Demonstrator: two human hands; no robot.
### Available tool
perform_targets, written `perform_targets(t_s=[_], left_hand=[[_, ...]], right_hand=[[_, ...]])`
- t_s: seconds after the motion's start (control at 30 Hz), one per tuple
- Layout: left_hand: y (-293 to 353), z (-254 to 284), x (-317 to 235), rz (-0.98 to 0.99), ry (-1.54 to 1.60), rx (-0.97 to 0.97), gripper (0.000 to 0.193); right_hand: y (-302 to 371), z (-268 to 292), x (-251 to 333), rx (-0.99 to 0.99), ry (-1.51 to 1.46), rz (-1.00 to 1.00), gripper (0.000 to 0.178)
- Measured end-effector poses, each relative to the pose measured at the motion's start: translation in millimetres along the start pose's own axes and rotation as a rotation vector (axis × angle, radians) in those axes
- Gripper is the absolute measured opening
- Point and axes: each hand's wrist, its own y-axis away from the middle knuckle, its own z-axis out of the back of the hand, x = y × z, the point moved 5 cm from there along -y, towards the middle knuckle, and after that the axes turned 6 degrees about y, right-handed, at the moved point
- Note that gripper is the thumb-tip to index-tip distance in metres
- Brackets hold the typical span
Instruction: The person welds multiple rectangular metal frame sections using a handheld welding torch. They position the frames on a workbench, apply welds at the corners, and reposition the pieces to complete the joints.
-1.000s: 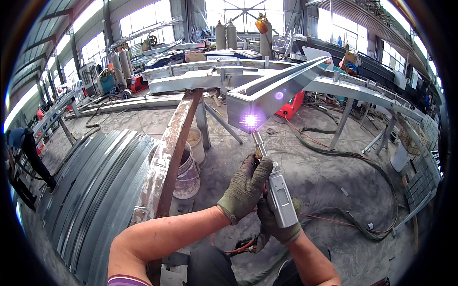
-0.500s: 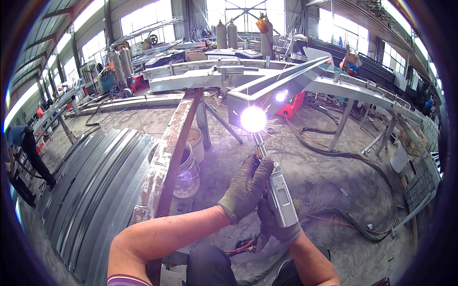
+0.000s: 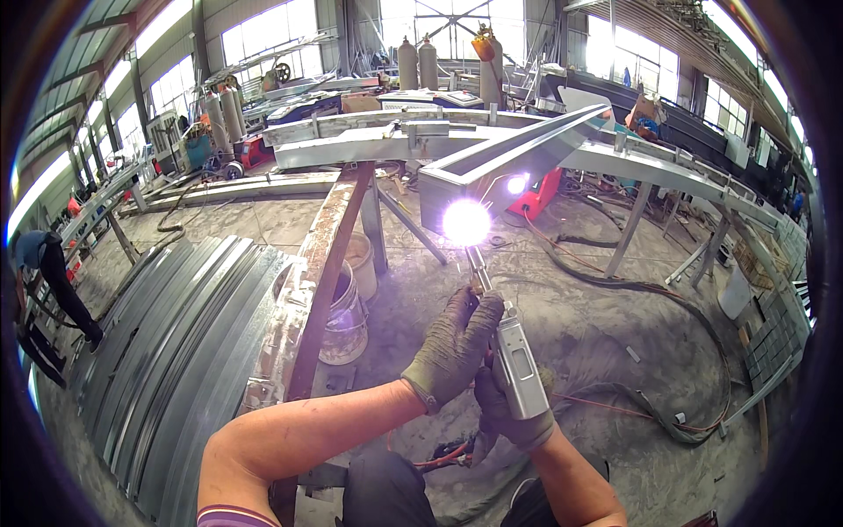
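Both my hands wear dark gloves. My right hand [image 3: 493,411] is wrapped round the grip of a silver welding gun [image 3: 523,373], partly hidden beneath its body. Farther forward, my left hand [image 3: 450,344] is closed around the front of the gun, just behind its slim nozzle. The nozzle points away from me at the near end of a grey sheet-metal trough [image 3: 439,195]. A dazzling white-violet glare burns at the trough's lower corner and hides the nozzle tip and the spot it meets. A second bright reflection shows on the trough's side.
The trough lies across a long steel frame [image 3: 615,160]. A rusty beam [image 3: 325,263] runs toward me on the left, with buckets [image 3: 344,329] beside it. Metal strips [image 3: 184,342] are stacked at far left, near another person [image 3: 54,272]. Hoses [image 3: 694,307] loop over the floor at right.
Flying sparks round the glare have thinned out, and the reflection on the trough looks smaller. My hands and the welding gun stay almost in place.
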Motion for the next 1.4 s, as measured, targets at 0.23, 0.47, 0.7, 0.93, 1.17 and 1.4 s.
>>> perform_targets(t_s=[0.23,0.47,0.7,0.93,1.17,1.4], left_hand=[[3.6,-0.1,-1.9,0.025,-0.013,-0.029,0.052],[0.6,-1.3,1.0,0.076,-0.004,0.001,0.051],[1.0,-1.6,0.9,0.091,0.006,-0.006,0.049],[1.6,-0.5,0.9,0.074,-0.012,0.004,0.051],[1.1,-1.0,5.0,0.096,0.009,0.017,0.049],[1.2,0.9,9.9,0.090,-0.010,0.003,0.051]], right_hand=[[-4.6,3.6,10.2,-0.059,0.093,0.119,0.019],[1.6,4.0,1.7,-0.054,0.121,0.150,0.025],[4.9,1.0,-5.1,0.024,-0.019,-0.005,0.023],[0.8,1.6,3.0,-0.027,-0.140,-0.004,0.018],[6.2,1.2,-11.1,0.035,0.121,0.098,0.019],[5.4,0.3,-0.8,0.079,0.253,0.078,0.018]])
